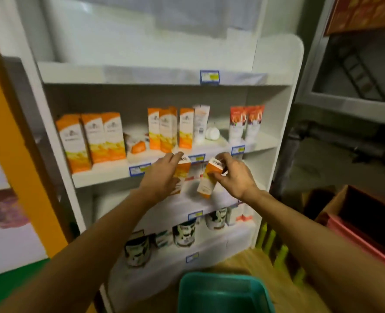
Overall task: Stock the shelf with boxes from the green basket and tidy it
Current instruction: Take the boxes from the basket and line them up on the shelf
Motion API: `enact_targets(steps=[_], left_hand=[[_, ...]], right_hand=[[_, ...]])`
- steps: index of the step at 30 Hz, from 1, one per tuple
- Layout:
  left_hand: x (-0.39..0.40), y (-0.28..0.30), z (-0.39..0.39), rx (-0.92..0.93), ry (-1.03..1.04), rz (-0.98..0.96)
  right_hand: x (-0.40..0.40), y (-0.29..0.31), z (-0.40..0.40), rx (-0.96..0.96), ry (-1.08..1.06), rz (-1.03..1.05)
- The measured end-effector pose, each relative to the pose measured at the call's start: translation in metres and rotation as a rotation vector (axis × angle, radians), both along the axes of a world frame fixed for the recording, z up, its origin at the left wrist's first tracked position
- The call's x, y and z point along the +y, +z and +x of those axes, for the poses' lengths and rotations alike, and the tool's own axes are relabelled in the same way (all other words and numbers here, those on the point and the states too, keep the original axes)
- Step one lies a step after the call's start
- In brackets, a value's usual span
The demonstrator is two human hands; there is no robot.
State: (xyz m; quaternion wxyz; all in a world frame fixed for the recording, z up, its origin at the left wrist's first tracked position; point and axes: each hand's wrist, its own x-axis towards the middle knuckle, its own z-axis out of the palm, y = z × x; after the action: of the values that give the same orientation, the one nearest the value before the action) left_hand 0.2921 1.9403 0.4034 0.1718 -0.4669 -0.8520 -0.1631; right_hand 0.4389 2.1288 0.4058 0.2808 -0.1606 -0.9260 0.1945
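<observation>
Head view: my left hand [164,175] and right hand [234,175] each grip an orange-and-white box [206,179] before the shelf [101,175]; six already stand there; green basket [223,292] looks empty.

No wording can be read anywhere. The blue-and-yellow price tags [209,77] on the front edges of the shelf [101,175] are blurred, and the print on the orange-and-white boxes [92,137] is too smeared to make out. The barcode patches on the two held boxes [210,177] show no legible digits.
</observation>
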Motion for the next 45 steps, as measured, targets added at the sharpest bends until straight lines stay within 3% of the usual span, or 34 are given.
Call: enact_targets(steps=[4, 12, 17, 26, 32, 40, 45], left_hand=[[-0.016, 0.057, -0.015, 0.111, 0.052, 0.038], [-0.022, 0.096, -0.054, -0.042, 0.086, 0.139], [-0.014, 0.107, -0.073, -0.040, 0.071, 0.190], [0.007, 0.097, -0.092, -0.031, 0.183, 0.058], [0.011, 0.094, -0.095, 0.016, 0.255, 0.024], [0.003, 0.094, -0.083, 0.170, 0.262, 0.023], [-0.006, 0.090, -0.071, 0.188, 0.212, 0.033]], right_hand=[[-0.014, 0.054, -0.026, 0.146, 0.068, -0.021], [-0.024, 0.101, -0.089, 0.140, 0.116, 0.030], [-0.017, 0.106, -0.113, 0.147, 0.082, -0.005], [-0.012, 0.094, -0.148, 0.201, 0.074, -0.039], [-0.014, 0.090, -0.158, 0.182, 0.075, 0.002], [-0.021, 0.081, -0.145, 0.112, -0.030, 0.224], [-0.029, 0.079, -0.133, 0.166, -0.069, 0.175]])
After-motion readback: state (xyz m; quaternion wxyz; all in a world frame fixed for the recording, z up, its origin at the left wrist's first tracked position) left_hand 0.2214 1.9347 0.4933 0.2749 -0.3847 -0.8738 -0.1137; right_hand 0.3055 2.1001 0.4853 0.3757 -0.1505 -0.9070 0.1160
